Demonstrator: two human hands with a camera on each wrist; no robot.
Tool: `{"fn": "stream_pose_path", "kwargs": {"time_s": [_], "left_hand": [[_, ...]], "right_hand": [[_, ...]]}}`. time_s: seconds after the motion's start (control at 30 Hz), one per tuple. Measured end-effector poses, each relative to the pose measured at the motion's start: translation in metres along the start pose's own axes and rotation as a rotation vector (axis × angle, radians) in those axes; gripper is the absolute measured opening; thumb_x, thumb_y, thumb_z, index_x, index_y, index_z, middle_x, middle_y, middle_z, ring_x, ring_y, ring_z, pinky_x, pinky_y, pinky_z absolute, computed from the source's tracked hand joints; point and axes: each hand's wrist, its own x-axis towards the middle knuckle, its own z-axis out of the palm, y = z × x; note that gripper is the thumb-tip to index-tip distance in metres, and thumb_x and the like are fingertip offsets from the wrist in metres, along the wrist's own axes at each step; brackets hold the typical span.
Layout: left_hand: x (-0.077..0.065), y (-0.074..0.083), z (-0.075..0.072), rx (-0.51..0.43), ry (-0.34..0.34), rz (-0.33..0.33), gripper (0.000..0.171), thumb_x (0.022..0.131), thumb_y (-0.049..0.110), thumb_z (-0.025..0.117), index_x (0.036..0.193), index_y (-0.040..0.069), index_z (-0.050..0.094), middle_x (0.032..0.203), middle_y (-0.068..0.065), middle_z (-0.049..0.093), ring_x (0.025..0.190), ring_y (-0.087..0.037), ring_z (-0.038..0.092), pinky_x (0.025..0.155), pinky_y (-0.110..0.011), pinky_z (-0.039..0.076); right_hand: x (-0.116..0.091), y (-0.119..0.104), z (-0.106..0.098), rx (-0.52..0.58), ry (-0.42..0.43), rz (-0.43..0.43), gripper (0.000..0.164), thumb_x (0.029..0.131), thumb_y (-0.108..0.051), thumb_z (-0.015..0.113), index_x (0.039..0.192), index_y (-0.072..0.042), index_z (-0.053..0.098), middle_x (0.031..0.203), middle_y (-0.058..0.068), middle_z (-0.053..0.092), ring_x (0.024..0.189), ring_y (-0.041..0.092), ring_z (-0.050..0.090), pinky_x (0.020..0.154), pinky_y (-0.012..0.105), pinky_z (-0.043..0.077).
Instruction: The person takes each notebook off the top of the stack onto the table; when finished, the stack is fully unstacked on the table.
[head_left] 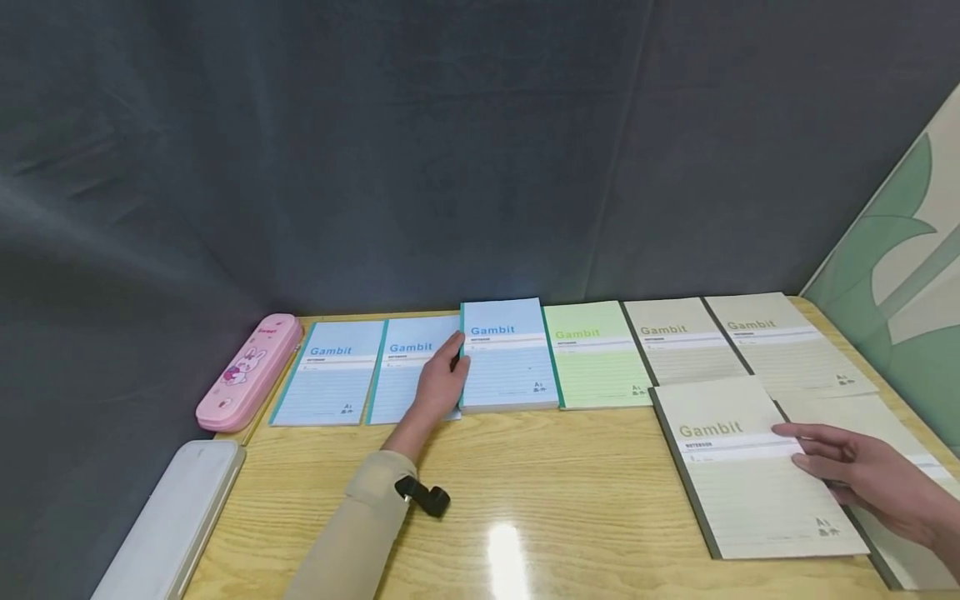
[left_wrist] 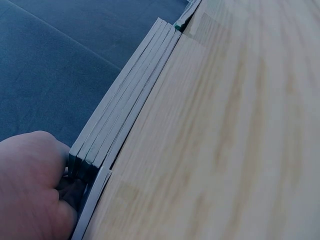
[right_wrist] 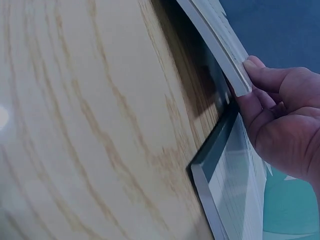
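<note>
My left hand (head_left: 440,377) rests against the teal spine of a small stack of blue notebooks (head_left: 504,367), at the back middle of the table. In the left wrist view, the left hand (left_wrist: 35,185) is beside the spine end of the stacked notebooks (left_wrist: 125,95); its fingertips are hidden. My right hand (head_left: 873,475) pinches the right edge of a grey notebook (head_left: 757,492) with a dark spine. The right wrist view shows this notebook (right_wrist: 217,50) raised and tilted between the right hand's (right_wrist: 285,110) thumb and fingers, above another grey notebook (right_wrist: 235,185).
Two blue notebooks (head_left: 330,375) lie left of the stack. To its right are a green notebook (head_left: 597,358) and grey notebooks (head_left: 780,346). A pink rabbit pencil case (head_left: 247,371) and a white case (head_left: 172,517) stand along the left edge; a dark curtain (head_left: 450,150) hangs behind.
</note>
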Motion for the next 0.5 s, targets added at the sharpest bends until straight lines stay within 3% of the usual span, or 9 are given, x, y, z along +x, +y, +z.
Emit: {"fn": "stream_pose_path", "kwargs": {"time_s": [0.2, 0.5], "left_hand": [[-0.001, 0.001, 0.0, 0.001, 0.001, -0.006, 0.051, 0.11, 0.024, 0.047, 0.158, 0.01, 0.035, 0.164, -0.002, 0.03, 0.151, -0.021, 0.024, 0.121, -0.037, 0.026], [-0.002, 0.005, -0.002, 0.002, 0.004, -0.007, 0.051, 0.109, 0.022, 0.047, 0.158, 0.01, 0.036, 0.164, -0.003, 0.031, 0.151, -0.023, 0.024, 0.122, -0.038, 0.024]], "right_hand": [[-0.005, 0.004, -0.004, 0.052, -0.014, 0.074, 0.037, 0.103, -0.017, 0.062, 0.129, -0.043, 0.064, 0.11, -0.03, 0.059, 0.095, 0.006, 0.065, 0.079, 0.04, 0.061], [-0.015, 0.012, -0.014, 0.076, -0.099, 0.054, 0.042, 0.107, -0.013, 0.054, 0.127, -0.049, 0.063, 0.111, -0.032, 0.062, 0.097, 0.008, 0.067, 0.078, 0.04, 0.061]]}}
